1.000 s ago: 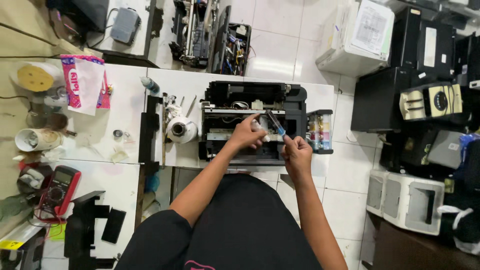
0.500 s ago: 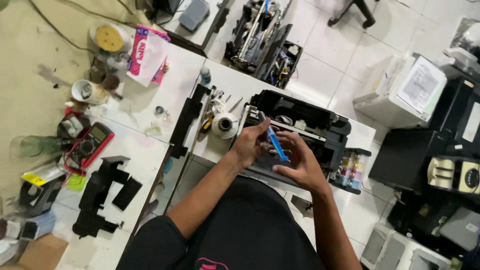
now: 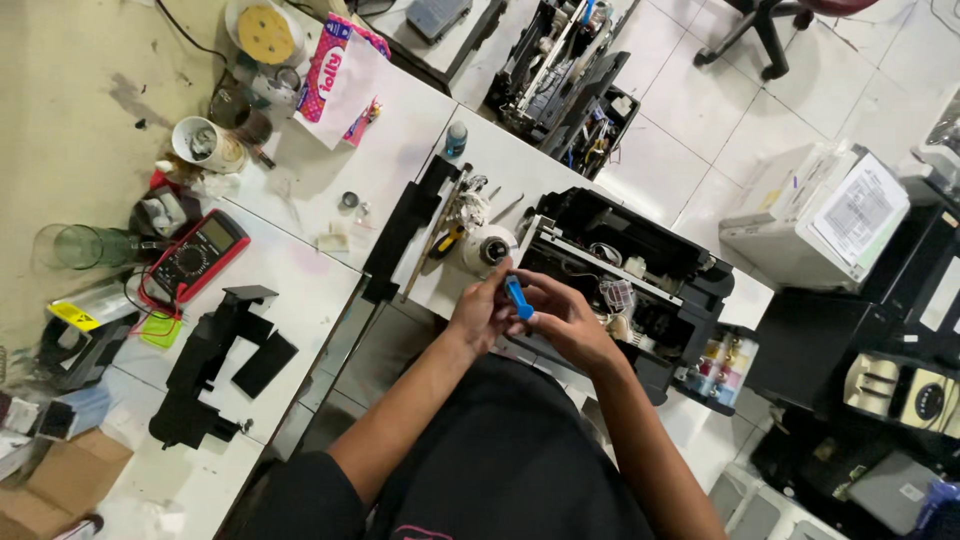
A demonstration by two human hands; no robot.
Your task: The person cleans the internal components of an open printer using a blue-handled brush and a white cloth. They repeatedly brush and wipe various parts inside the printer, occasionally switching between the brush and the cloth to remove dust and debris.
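Blue-handled tool (image 3: 517, 298) sat mid-frame, pinched in my right hand (image 3: 565, 322), my left hand (image 3: 482, 312) gripping its tip, over the opened black printer (image 3: 640, 275). Next, I judged, careful aiming.

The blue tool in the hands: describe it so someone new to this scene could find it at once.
Start at the opened black printer on the white table. At its front edge the left hand and right hand meet around a small blue tool. It is the only bright blue, stick-like thing among the black parts.
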